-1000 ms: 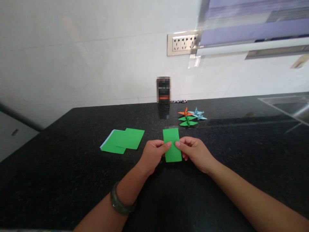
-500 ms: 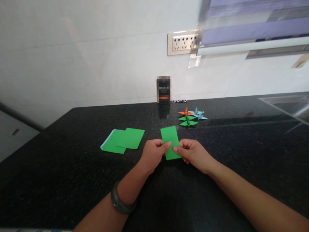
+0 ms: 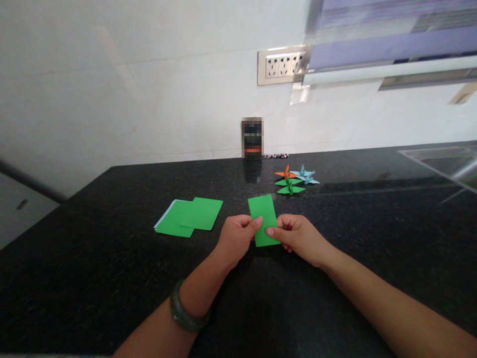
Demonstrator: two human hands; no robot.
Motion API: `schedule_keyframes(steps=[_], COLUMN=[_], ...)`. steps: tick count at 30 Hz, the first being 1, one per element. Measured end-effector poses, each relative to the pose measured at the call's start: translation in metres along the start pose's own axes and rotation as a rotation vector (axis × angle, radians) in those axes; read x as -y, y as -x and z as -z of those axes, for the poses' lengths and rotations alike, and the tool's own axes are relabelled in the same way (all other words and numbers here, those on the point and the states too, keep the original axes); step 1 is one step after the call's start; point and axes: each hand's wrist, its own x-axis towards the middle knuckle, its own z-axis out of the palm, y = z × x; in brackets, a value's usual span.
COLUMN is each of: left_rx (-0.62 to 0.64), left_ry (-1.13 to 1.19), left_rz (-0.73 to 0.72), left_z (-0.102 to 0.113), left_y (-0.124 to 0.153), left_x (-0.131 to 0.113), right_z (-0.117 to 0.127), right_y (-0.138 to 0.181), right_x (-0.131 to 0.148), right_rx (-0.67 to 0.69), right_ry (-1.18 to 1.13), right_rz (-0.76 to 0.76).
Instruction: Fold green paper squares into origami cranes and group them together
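Observation:
A green sheet of paper (image 3: pixel 263 206), narrow and rectangular, is held up between both hands above the dark countertop. My left hand (image 3: pixel 236 236) pinches its left side, thumb on the front face. From the right, my right hand (image 3: pixel 298 236) grips the lower right edge, its thumb also on the front. The other fingers of both hands are partly hidden behind the paper. Left of my hands lie square green sheets (image 3: pixel 203 214), overlapping, with a pale blue edge showing beneath. Beyond my right hand stand several folded paper cranes, among them a green crane (image 3: pixel 290 189) and an orange crane (image 3: pixel 286 174).
Light blue cranes (image 3: pixel 305 175) stand beside the orange one. A blurred-out dark upright object (image 3: pixel 252 138) leans near the wall, with a beaded strand (image 3: pixel 276 156) beside it. A sink (image 3: pixel 447 161) is set into the countertop (image 3: pixel 112 278) at right. Wall sockets (image 3: pixel 283 65) are above.
My left thumb has shifted very slightly left on the paper. Otherwise the hands, paper and cranes look the same.

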Motion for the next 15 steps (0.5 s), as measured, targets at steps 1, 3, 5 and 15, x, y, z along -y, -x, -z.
schedule_keyframes(steps=[1, 3, 5, 15], left_rx=[0.005, 0.011, 0.01, 0.026], left_ry=[0.0, -0.013, -0.033, 0.006], left_rz=[-0.003, -0.012, -0.02, -0.016], left_z=[0.0002, 0.0007, 0.0011, 0.0004], left_y=[-0.0003, -0.0008, -0.0012, -0.0001], left_x=[0.0011, 0.0031, 0.0043, 0.0006], right_z=[0.0001, 0.0004, 0.0005, 0.0001], right_y=[-0.0001, -0.0003, -0.0002, 0.0012], right_x=[-0.0001, -0.0002, -0.0001, 0.0031], right_rx=[0.003, 0.005, 0.003, -0.03], right_ry=[0.001, 0.005, 0.01, 0.005], right_rz=[0.0, -0.002, -0.002, -0.024])
